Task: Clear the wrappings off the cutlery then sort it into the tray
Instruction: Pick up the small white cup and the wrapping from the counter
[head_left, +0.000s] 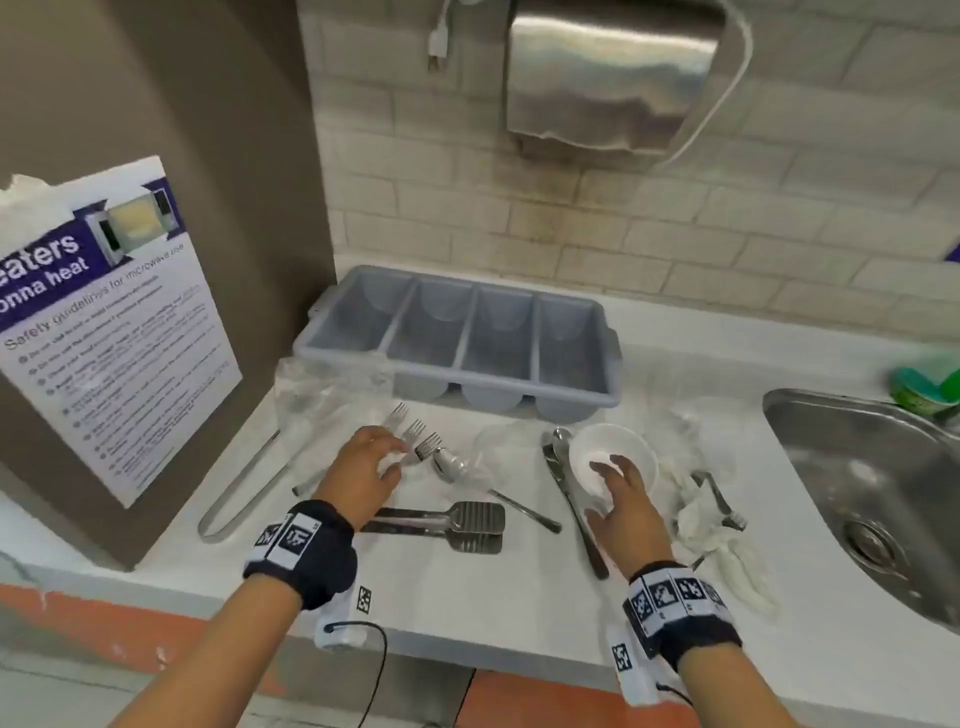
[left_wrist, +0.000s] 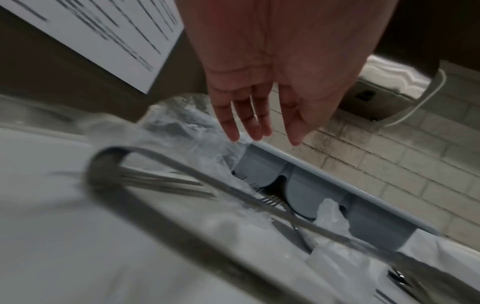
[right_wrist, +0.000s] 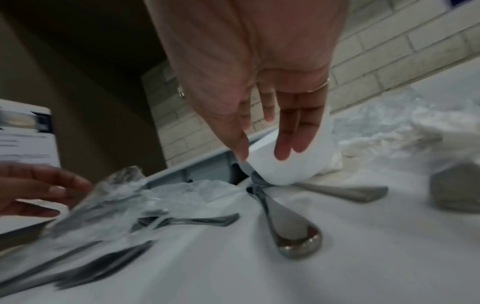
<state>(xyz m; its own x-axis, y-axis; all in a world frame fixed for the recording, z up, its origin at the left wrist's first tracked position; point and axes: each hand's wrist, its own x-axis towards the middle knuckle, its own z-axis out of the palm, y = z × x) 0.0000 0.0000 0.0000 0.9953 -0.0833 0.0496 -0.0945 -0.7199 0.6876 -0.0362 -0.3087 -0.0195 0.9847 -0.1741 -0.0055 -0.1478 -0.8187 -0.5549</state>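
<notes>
A grey four-compartment tray (head_left: 457, 338) stands empty at the back of the white counter. Three bare forks (head_left: 415, 436) lie fanned in front of it, with a spoon (head_left: 452, 462) beside them. My left hand (head_left: 395, 452) hovers over the fork handles, fingers straight and holding nothing; the left wrist view shows the same left hand (left_wrist: 262, 135) above crumpled clear plastic wrap (left_wrist: 182, 127). My right hand (head_left: 608, 478) reaches over a small white bowl (head_left: 613, 447). In the right wrist view the fingertips (right_wrist: 283, 152) touch the bowl (right_wrist: 285, 168). Long spoons (head_left: 566, 483) lie left of the bowl.
Flat-ended tongs (head_left: 457, 525) lie near the front edge. Clear plastic wrap (head_left: 322, 400) is heaped at the left, and crumpled white paper (head_left: 717, 525) with a fork (head_left: 719, 499) in it lies at the right. A steel sink (head_left: 872, 493) is further right. A metal loop (head_left: 244, 488) rests against the brown cabinet.
</notes>
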